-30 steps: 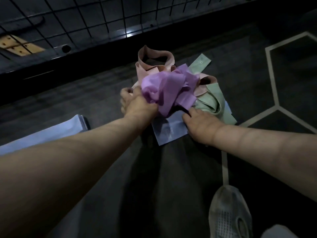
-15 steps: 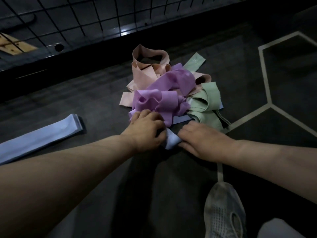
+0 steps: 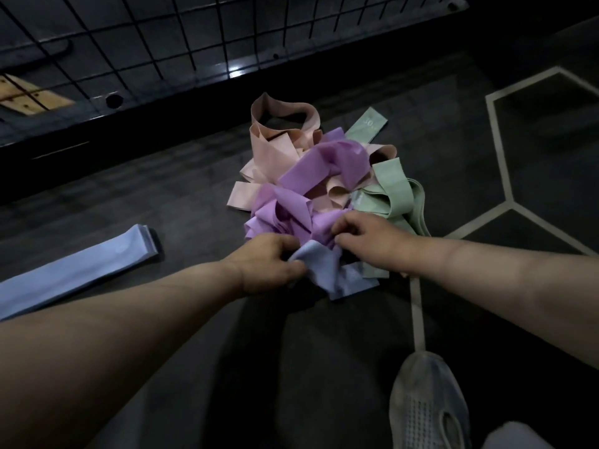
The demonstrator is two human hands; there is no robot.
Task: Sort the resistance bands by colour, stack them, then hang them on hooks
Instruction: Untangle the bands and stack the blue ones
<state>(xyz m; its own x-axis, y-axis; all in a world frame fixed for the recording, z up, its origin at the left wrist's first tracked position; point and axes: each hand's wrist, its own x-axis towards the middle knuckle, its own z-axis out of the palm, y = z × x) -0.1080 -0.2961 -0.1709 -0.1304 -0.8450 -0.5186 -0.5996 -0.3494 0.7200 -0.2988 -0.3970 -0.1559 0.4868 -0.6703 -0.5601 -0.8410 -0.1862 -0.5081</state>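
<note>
Left hand [image 3: 269, 264] pinches the blue band [image 3: 334, 275] on the floor [image 3: 194, 189] beneath the purple bands [image 3: 291, 209]; ease it out slowly while the right hand [image 3: 372, 244], gripping those bands, pins them down.

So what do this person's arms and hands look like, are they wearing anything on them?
The left hand and right hand wear no gloves, and no ring, watch or bracelet is visible in the dim light. No sleeves show either: both arms are uncovered right to the frame edge.

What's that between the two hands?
A crumpled blue band, which the left hand grips; the right hand is beside it. The head view shows it.
</note>
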